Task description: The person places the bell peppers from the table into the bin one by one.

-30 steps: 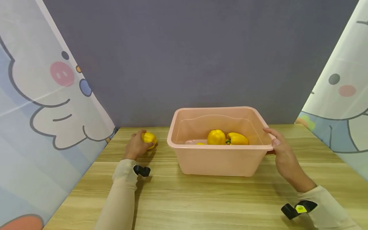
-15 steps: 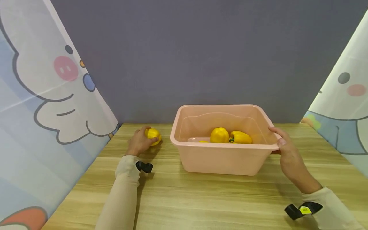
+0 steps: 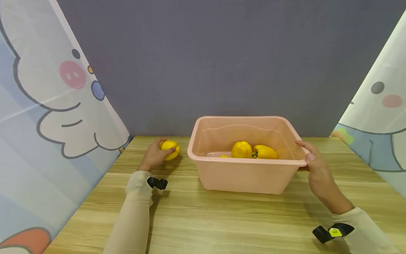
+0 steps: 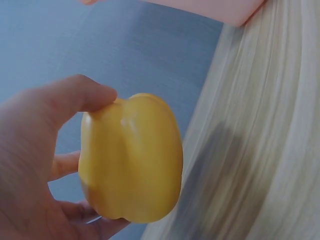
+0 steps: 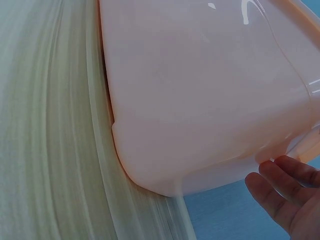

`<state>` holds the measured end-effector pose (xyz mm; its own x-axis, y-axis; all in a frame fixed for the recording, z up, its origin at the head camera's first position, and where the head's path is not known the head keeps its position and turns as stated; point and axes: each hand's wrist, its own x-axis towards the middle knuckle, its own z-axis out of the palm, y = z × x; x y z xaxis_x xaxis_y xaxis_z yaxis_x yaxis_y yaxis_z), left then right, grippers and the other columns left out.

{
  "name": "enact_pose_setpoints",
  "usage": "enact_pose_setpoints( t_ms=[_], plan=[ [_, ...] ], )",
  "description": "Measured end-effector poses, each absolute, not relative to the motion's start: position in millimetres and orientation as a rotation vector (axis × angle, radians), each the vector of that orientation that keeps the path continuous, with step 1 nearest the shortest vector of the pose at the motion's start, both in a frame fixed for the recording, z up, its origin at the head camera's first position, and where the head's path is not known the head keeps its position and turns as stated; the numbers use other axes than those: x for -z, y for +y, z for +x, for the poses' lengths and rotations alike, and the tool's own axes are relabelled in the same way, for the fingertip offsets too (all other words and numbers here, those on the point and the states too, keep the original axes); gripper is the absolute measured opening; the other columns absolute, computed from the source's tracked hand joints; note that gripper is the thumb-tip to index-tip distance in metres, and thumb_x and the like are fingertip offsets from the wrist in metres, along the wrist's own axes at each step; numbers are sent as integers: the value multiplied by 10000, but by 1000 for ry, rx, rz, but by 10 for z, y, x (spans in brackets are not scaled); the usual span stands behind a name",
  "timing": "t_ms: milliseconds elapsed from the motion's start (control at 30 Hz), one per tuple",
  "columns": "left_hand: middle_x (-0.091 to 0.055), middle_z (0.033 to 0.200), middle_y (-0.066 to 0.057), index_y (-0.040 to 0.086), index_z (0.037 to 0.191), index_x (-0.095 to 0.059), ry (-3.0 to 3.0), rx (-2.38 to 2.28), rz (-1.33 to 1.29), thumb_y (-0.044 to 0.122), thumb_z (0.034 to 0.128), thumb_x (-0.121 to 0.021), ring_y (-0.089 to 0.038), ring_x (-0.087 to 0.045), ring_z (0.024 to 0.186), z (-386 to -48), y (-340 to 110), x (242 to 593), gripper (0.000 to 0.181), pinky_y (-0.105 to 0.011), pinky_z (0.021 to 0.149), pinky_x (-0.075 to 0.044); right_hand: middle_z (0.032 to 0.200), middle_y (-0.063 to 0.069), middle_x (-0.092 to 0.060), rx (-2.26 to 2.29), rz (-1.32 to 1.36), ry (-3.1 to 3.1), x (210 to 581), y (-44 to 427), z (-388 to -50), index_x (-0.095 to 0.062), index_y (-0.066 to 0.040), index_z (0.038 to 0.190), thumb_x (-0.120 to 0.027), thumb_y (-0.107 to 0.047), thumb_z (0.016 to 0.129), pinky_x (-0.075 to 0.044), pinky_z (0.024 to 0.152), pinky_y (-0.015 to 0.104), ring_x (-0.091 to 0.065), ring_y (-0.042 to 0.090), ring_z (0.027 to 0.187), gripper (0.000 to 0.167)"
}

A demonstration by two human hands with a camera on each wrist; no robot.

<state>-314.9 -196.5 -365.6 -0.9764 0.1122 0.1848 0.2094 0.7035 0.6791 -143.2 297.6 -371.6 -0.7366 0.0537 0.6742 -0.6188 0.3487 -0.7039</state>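
Observation:
My left hand grips a glossy yellow bell pepper at the far left of the table, thumb on one side and fingers round the other. In the left wrist view the bell pepper fills the middle, and its shadow falls on the wood beside it. To its right stands a pink plastic bin. Inside lie an upright yellow bell pepper and another on its side with a green stem; a further yellow bit peeks over the front rim. My right hand holds the bin's right rim, thumb on top.
The wooden table reaches back to a dark grey panel. Cartoon-printed sheets hang on the left and right. In the right wrist view the bin's wall takes up most of the picture.
The left hand and its bell pepper have shifted slightly toward the bin. The head view has turned a little. The right hand keeps its hold on the rim.

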Motion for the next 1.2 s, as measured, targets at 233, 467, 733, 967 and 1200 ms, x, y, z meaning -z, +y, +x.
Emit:
enact_pose_setpoints(
  t_ms=[233,467,733,967,1200],
  plan=[
    [-514,1378,-236,49,1473,-441,-2757,1206,-234,443,926,-664,-361,-542,1113,-3118,-1966,3635,710,-482,944,-449,1362,2,-488,-1420,476,-2013,3713,2970,-1431,-432,-18,1486,-243,-160,1100,-474,754,154,-587,77,935,452],
    [-519,1371,-236,58,1481,-444,-2730,1224,-234,464,927,-670,-351,-539,1115,-3114,-1985,3646,723,-466,935,-446,1368,-19,-491,-1428,468,-2007,3709,2962,-1436,-441,-16,1481,-251,-167,1101,-481,742,156,-592,75,941,451],
    [-516,1378,-222,54,1484,-446,-2713,1237,-285,458,929,-676,-345,-538,1108,-3122,-1963,3620,724,-465,938,-448,1366,-30,-484,-1412,454,-2031,3696,2962,-1412,-433,-27,1487,-241,-159,1102,-473,748,162,-584,71,940,450],
    [-553,1314,-212,75,1470,-467,-2676,1237,-299,444,918,-692,-326,-552,1048,-3121,-1944,3605,701,-424,876,-461,1377,-54,-471,-1376,452,-2055,3687,2964,-1406,-417,-25,1495,-223,-143,1101,-472,756,155,-581,65,949,455],
    [-567,1265,-194,72,1469,-468,-2615,1270,-342,421,921,-704,-303,-554,1007,-3099,-1910,3577,691,-388,820,-465,1376,-62,-469,-1364,438,-2066,3693,2967,-1411,-416,-31,1496,-219,-147,1099,-472,756,157,-580,66,950,458]
  ],
)
